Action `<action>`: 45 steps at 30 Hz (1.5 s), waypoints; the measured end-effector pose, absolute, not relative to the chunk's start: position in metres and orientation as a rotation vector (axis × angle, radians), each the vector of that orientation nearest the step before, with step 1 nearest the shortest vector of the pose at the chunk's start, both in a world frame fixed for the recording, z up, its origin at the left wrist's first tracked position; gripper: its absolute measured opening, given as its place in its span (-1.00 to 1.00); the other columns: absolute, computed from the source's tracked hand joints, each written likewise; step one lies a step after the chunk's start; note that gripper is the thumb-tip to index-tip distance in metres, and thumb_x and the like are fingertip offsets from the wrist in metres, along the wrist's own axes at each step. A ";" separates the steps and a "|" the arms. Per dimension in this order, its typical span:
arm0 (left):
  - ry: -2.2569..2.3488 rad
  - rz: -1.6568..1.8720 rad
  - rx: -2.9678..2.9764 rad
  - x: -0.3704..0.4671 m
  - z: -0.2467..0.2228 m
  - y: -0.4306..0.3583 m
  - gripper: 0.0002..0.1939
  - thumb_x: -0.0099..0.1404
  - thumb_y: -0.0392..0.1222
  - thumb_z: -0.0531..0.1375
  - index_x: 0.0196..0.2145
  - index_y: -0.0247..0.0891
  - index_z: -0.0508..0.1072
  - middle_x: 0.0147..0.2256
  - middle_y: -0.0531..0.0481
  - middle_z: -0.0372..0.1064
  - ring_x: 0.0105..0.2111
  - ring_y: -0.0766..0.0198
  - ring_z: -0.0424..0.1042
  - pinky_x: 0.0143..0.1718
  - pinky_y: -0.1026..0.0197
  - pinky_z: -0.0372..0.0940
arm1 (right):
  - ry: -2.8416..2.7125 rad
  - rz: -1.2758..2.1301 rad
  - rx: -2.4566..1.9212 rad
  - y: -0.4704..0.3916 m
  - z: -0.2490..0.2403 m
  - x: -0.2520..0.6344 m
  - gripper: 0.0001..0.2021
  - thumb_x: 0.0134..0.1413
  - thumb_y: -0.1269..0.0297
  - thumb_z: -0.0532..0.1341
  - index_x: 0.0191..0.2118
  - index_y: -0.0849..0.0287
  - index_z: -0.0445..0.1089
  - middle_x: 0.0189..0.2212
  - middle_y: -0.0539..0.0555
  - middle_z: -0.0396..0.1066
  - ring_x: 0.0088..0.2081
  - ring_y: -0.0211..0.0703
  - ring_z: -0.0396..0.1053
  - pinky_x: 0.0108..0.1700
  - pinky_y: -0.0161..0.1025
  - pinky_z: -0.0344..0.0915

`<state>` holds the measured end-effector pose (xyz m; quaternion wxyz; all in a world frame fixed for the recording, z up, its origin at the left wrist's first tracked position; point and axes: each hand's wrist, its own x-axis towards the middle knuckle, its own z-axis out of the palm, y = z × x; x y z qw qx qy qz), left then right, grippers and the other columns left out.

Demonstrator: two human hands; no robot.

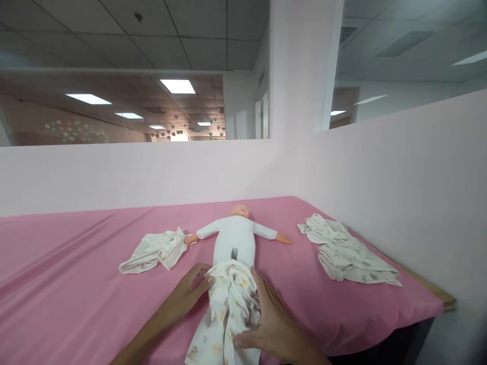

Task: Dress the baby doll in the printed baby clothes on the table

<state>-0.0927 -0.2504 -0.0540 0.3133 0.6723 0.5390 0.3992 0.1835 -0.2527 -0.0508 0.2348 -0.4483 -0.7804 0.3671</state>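
A baby doll [235, 234] with a white cloth body lies on its back, arms spread, its head toward the wall. White baby pants [228, 304] with a small yellow and brown print cover its lower body and legs, bunched at the waist. My left hand [190, 290] holds the waist edge on the left side, with thumb and fingers curled at the cloth. Along the right side, my right hand [274, 319] wraps the pants, its thumb on the front of the fabric. The doll's feet are hidden. A small dark opening shows on the doll's belly above the waist.
A pink sheet [95, 299] covers the table. One printed baby garment [155, 252] lies by the doll's left-side hand. More folded printed clothes [355, 258] lie at the right, near the table's edge. White walls [152, 175] with windows stand behind and to the right.
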 end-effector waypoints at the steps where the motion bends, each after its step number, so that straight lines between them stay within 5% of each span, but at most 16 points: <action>1: 1.435 1.060 1.807 -0.091 -0.054 -0.256 -0.60 0.38 0.21 0.06 -0.04 -0.11 0.39 0.03 -0.07 0.36 0.06 0.05 0.33 0.09 0.06 0.24 | -2.138 1.005 -1.233 -0.252 -0.052 0.182 0.31 -0.36 0.10 0.48 0.44 -0.08 -0.38 0.42 0.15 -0.27 0.40 0.21 -0.28 0.35 0.09 -0.13; 6: 1.373 1.045 1.912 -0.083 -0.058 -0.273 -0.55 0.30 0.22 0.17 -0.02 -0.13 0.37 0.15 -0.13 0.24 0.13 -0.01 0.25 0.14 0.01 0.22 | -2.107 0.985 -1.250 -0.250 -0.058 0.178 0.27 -0.37 0.14 0.47 0.43 -0.05 -0.32 0.38 0.17 -0.14 0.38 0.13 -0.17 0.33 0.02 -0.05; 11: 1.432 1.006 1.903 -0.071 -0.070 -0.292 0.05 -0.12 0.17 0.47 0.25 -0.11 0.15 0.27 -0.20 0.07 0.23 -0.16 0.10 0.21 -0.04 0.14 | -2.067 0.960 -1.285 -0.251 -0.059 0.177 0.25 -0.41 0.14 0.49 0.42 0.01 -0.21 0.36 0.19 -0.08 0.37 0.19 -0.15 0.32 0.03 -0.05; 13: 1.519 0.987 1.898 -0.066 -0.073 -0.298 0.11 -0.17 0.10 0.49 0.27 -0.11 0.12 0.27 -0.20 0.06 0.24 -0.18 0.07 0.23 -0.04 0.12 | -2.043 0.966 -1.238 -0.251 -0.059 0.176 0.20 -0.41 0.14 0.49 0.40 0.01 -0.11 0.33 0.19 0.00 0.35 0.21 -0.08 0.30 0.03 -0.01; 20: 1.609 0.927 1.921 -0.056 -0.061 -0.299 -0.39 0.01 -0.01 0.37 0.02 -0.14 0.36 -0.02 -0.11 0.32 -0.10 0.01 0.34 -0.10 0.10 0.27 | -1.920 0.918 -1.213 -0.252 -0.059 0.173 -0.37 -0.28 0.21 0.43 0.04 0.06 0.37 0.04 0.15 0.37 0.13 0.15 0.26 0.16 -0.03 0.19; 25: 1.711 0.899 1.848 -0.059 -0.049 -0.297 -0.53 0.01 0.06 0.37 -0.18 -0.19 0.41 -0.19 -0.03 0.38 -0.23 0.09 0.34 -0.25 0.20 0.20 | -1.806 1.045 -1.193 -0.251 -0.053 0.182 -0.56 -0.10 0.16 0.34 -0.03 0.06 0.36 -0.07 0.10 0.44 0.00 0.10 0.37 0.04 -0.06 0.29; 30: 1.561 0.987 1.695 -0.053 -0.052 -0.303 -0.76 0.13 -0.11 0.25 -0.31 -0.17 0.26 -0.37 0.11 0.32 -0.37 0.22 0.28 -0.36 0.27 0.16 | -1.760 1.245 -1.184 -0.256 -0.043 0.188 -0.58 -0.06 0.18 0.31 -0.01 0.06 0.36 -0.07 0.08 0.46 -0.03 0.05 0.40 0.01 -0.09 0.32; 36: 1.310 1.083 1.410 -0.047 -0.051 -0.306 -0.78 0.17 -0.15 0.26 -0.36 -0.20 0.24 -0.38 0.12 0.32 -0.39 0.28 0.29 -0.39 0.30 0.21 | -1.622 1.632 -1.115 -0.251 -0.037 0.191 -0.51 -0.16 0.23 0.32 0.00 0.12 0.41 -0.19 0.07 0.53 -0.14 0.02 0.47 -0.10 -0.13 0.35; 42: 1.013 0.990 1.118 -0.056 -0.048 -0.307 -0.56 0.15 -0.18 0.34 0.00 -0.19 0.43 -0.13 -0.09 0.49 -0.13 0.07 0.47 -0.17 0.16 0.34 | -1.425 1.922 -0.948 -0.250 -0.042 0.196 -0.41 -0.17 0.15 0.37 0.07 0.13 0.38 -0.24 0.09 0.54 -0.20 -0.01 0.49 -0.16 -0.14 0.38; 45: 0.908 0.985 1.038 -0.061 -0.048 -0.307 -0.49 0.08 -0.25 0.37 0.02 -0.20 0.47 -0.11 -0.12 0.50 -0.14 0.08 0.48 -0.15 0.16 0.34 | -1.357 2.016 -0.820 -0.253 -0.041 0.197 -0.42 -0.12 0.19 0.37 0.09 0.14 0.35 -0.22 0.11 0.53 -0.22 -0.03 0.49 -0.13 -0.12 0.38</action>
